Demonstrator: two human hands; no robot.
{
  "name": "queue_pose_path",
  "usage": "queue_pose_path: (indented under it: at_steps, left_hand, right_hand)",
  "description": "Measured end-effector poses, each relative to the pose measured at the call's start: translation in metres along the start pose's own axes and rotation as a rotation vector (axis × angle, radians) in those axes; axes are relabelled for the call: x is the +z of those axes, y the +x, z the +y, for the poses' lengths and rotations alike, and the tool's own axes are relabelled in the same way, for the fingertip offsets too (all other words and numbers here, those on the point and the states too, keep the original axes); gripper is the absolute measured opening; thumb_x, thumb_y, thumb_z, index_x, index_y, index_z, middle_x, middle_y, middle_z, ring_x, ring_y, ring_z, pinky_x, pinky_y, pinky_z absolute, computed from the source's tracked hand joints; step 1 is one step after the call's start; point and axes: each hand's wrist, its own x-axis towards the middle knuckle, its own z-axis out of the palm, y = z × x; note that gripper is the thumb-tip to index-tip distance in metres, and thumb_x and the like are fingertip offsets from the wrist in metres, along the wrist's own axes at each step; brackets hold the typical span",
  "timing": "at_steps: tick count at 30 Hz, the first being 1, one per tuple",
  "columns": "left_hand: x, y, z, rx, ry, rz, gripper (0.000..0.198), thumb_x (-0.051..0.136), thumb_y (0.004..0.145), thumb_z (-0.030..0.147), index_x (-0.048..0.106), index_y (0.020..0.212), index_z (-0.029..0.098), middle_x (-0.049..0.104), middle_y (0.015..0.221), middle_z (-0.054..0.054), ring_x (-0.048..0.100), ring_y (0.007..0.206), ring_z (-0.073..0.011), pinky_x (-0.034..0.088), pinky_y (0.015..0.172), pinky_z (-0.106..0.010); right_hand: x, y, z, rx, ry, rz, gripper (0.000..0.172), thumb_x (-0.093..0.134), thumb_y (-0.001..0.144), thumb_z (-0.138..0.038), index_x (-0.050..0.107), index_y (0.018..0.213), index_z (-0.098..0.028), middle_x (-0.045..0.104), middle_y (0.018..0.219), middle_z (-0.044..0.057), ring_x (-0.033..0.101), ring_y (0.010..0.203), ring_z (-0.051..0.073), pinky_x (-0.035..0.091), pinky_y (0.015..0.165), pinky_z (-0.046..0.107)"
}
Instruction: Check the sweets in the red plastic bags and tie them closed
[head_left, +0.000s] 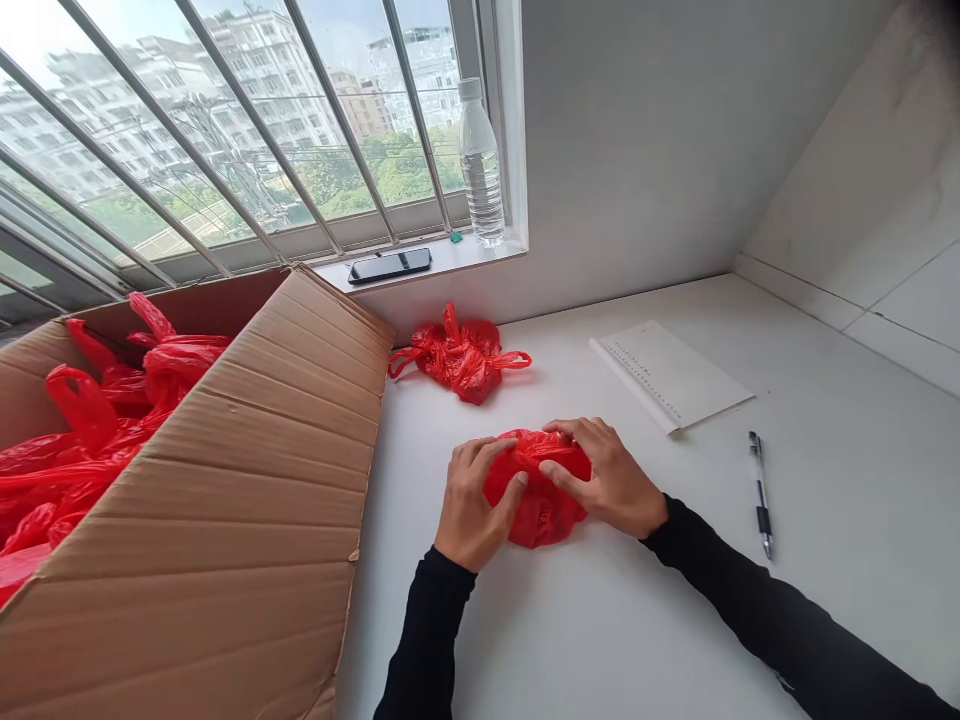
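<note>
A crumpled red plastic bag lies on the white table in front of me. My left hand rests at its left side, thumb and fingers apart. From the right, my right hand reaches over the same bag, its thumb lying on top and its fingers along the far edge. Both hands touch or nearly touch the plastic, and neither is visibly closed around it. What the bag holds is hidden. Behind it sits another red plastic bag, tied up, its handle loops sticking out.
At left stands a cardboard box full of red bags. A notepad and a pen lie to the right. On the windowsill are a phone and a water bottle; window bars rise behind.
</note>
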Motion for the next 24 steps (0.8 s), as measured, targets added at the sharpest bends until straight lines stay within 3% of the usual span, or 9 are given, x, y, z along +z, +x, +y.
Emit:
queue_pose_path:
  at_steps: [4, 8, 11, 13, 17, 20, 24]
  left_hand:
    - [-0.011, 0.028, 0.011, 0.022, 0.014, -0.001, 0.017, 0.064, 0.094, 0.035, 0.069, 0.095, 0.018, 0.069, 0.094, -0.004, 0.064, 0.095, -0.0204, 0.051, 0.09, -0.043]
    - [-0.032, 0.057, 0.013, -0.05, -0.038, 0.122, 0.021, 0.061, 0.096, 0.036, 0.064, 0.094, 0.016, 0.067, 0.088, -0.002, 0.065, 0.084, -0.0176, 0.054, 0.082, -0.039]
    - [-0.042, 0.07, 0.013, -0.107, -0.093, 0.124, 0.019, 0.058, 0.097, 0.033, 0.061, 0.091, 0.016, 0.063, 0.081, 0.0, 0.063, 0.074, -0.0156, 0.053, 0.072, -0.034]
    - [-0.044, 0.073, 0.015, -0.128, -0.109, 0.092, 0.012, 0.056, 0.096, 0.028, 0.061, 0.095, 0.018, 0.064, 0.083, 0.0, 0.063, 0.075, -0.0159, 0.052, 0.071, -0.032]
    - [-0.04, 0.071, 0.025, -0.125, -0.09, 0.044, 0.018, 0.06, 0.09, 0.026, 0.067, 0.106, 0.024, 0.065, 0.104, -0.003, 0.063, 0.094, -0.0196, 0.051, 0.085, -0.036]
    - [-0.039, 0.068, 0.03, -0.14, -0.088, 0.059, 0.011, 0.068, 0.086, 0.031, 0.069, 0.093, 0.023, 0.061, 0.102, -0.002, 0.061, 0.089, -0.0185, 0.05, 0.084, -0.035]
    - [-0.047, 0.067, 0.023, -0.218, -0.126, 0.186, 0.02, 0.063, 0.09, 0.04, 0.066, 0.09, 0.021, 0.061, 0.096, -0.003, 0.06, 0.083, -0.0179, 0.05, 0.075, -0.033]
  right_hand:
    - [-0.023, 0.036, -0.011, -0.083, -0.004, -0.16, 0.013, 0.058, 0.095, -0.033, 0.065, 0.092, -0.023, 0.069, 0.085, 0.001, 0.058, 0.078, 0.018, 0.048, 0.075, 0.035]
    - [-0.055, 0.062, -0.014, -0.006, 0.04, -0.048, 0.013, 0.058, 0.092, -0.033, 0.063, 0.086, -0.023, 0.067, 0.082, -0.003, 0.061, 0.076, 0.015, 0.045, 0.064, 0.027]
    - [-0.072, 0.063, -0.011, 0.117, 0.076, -0.029, 0.015, 0.055, 0.092, -0.034, 0.062, 0.086, -0.023, 0.067, 0.082, -0.002, 0.063, 0.074, 0.014, 0.045, 0.063, 0.027]
    - [-0.077, 0.06, -0.012, 0.169, 0.09, -0.07, 0.013, 0.054, 0.091, -0.033, 0.062, 0.095, -0.023, 0.066, 0.081, -0.002, 0.063, 0.073, 0.015, 0.046, 0.065, 0.028]
    - [-0.08, 0.055, -0.023, 0.154, 0.057, -0.232, 0.036, 0.056, 0.092, -0.042, 0.056, 0.127, -0.031, 0.062, 0.074, -0.005, 0.06, 0.071, 0.016, 0.045, 0.069, 0.03]
    - [-0.082, 0.055, -0.029, 0.174, 0.01, -0.274, 0.028, 0.053, 0.094, -0.051, 0.063, 0.109, -0.03, 0.06, 0.068, -0.005, 0.057, 0.065, 0.016, 0.042, 0.065, 0.031]
    - [-0.092, 0.055, -0.025, 0.261, -0.017, -0.172, 0.022, 0.05, 0.095, -0.044, 0.063, 0.09, -0.027, 0.069, 0.08, -0.004, 0.061, 0.072, 0.015, 0.044, 0.067, 0.031]
